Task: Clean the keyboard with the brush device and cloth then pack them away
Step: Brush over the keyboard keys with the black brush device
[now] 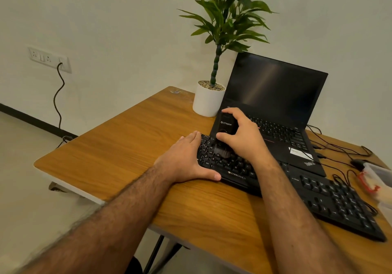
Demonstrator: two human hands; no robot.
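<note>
brushing under way on the left end of the keyboard [275, 180]. my right hand [244, 138] is curled round the black brush device [222, 125], thumb low on its front face and fingers wrapped over the top and far side; the device stands nearly upright, leaning a little away from me, bristles [221, 152] down on the letter keys. the bristles look blurred, so i judge they are spinning or sweeping, but cannot say which. my left hand [188, 159] lies flat with fingers straight and together over the keyboard's left edge, thumb along the front edge near the printed logo, bracing it on the table [127, 146].

key relation: the keyboard's long axis runs from the brush, at its far left, down and to my right toward the number pad, which is well apart from the bristles. nearly all the uncleaned length lies to the right of my grip, so i judge the next strokes go rightward along the rows, right hand leading, left hand holding.

behind the keyboard, touching or just beside its far edge: open laptop [275, 104], screen dark. white plant pot [207, 102] near the brush's top. cloth not identified; a clear box [379, 180] sits at the right edge of the table, contents unclear.
</note>
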